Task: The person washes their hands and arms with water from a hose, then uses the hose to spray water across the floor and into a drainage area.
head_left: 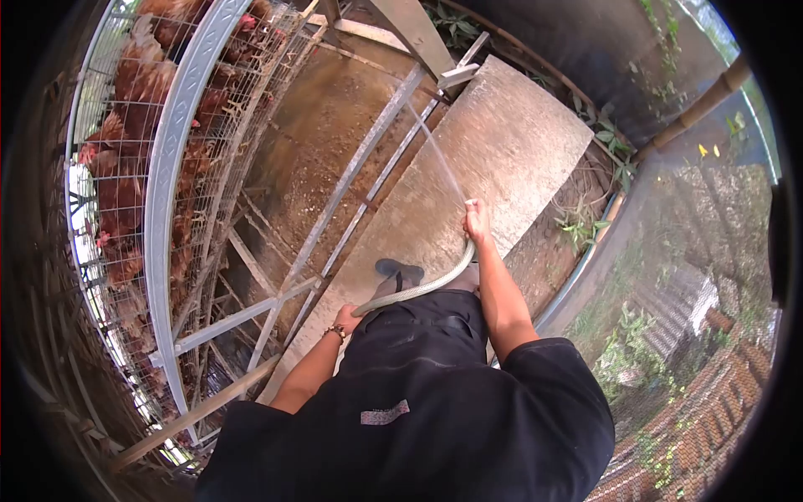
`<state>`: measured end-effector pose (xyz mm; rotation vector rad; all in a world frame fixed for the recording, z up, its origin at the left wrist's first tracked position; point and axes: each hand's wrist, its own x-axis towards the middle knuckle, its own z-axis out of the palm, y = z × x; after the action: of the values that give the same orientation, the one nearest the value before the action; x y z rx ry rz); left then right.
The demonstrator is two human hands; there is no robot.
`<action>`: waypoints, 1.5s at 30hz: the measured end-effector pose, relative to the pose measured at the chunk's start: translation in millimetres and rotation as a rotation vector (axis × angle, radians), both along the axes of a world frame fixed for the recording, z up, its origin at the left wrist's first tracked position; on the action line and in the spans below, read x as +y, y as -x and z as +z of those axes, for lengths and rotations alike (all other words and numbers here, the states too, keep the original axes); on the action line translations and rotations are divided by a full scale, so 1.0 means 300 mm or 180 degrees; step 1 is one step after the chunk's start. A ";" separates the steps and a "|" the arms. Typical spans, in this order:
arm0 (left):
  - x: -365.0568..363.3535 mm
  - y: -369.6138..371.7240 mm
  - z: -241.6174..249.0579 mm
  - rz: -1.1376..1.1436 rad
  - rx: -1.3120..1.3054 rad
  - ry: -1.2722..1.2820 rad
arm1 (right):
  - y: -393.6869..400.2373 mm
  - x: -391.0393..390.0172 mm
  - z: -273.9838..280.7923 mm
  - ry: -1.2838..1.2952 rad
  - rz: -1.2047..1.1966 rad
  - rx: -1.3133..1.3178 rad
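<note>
A pale braided hose [427, 286] curves across the front of my body. My right hand [477, 221] is closed around its end, and a jet of water [441, 155] sprays from there, up and to the left, toward the metal frame and the wet ground under the cages. My left hand [345, 319], with a bracelet at the wrist, is closed round the hose farther back, near my left hip. Beyond my left hand the rest of the hose is mostly hidden by my body.
Wire cages [125, 167] with several brown hens stand on the left. A metal frame [360, 180] borders wet, dirty ground [309, 142]. I stand on a concrete walkway [519, 125]. Mesh netting [669, 243], plants [615, 146] and a bamboo pole [694, 105] line the right side.
</note>
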<state>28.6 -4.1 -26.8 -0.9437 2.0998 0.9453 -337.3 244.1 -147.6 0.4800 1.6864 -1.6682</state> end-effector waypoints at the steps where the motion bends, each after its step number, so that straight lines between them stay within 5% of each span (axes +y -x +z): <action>1: 0.001 -0.007 -0.003 0.0042 0.0061 -0.0019 | 0.000 0.000 0.006 -0.0037 -0.0053 -0.0011; 22: -0.004 -0.103 -0.023 0.0968 0.0720 0.0392 | 0.054 -0.230 0.159 -0.0125 0.0777 0.1046; 25: -0.049 -0.122 -0.021 0.1113 0.0683 0.0419 | 0.057 -0.292 0.193 -0.0431 0.0830 0.0666; 34: -0.156 -0.236 -0.022 0.1561 0.1731 0.0545 | 0.144 -0.584 0.400 -0.1806 0.1997 0.2199; 37: -0.193 -0.284 -0.056 0.1658 0.1848 0.0081 | 0.058 -0.732 0.593 -0.2046 0.2453 0.2713; 41: -0.255 -0.366 -0.132 0.2617 0.2375 -0.2296 | -0.033 -0.889 0.706 -0.2436 0.3019 0.2850; 45: -0.371 -0.431 0.061 0.3703 0.2380 -0.2784 | -0.064 -0.989 0.696 -0.2280 0.3268 0.3570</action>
<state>157.9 -115.4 -8.5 -1.3883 1.0923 2.8223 -318.0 -52.7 61.3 -1.0984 2.5902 -0.4462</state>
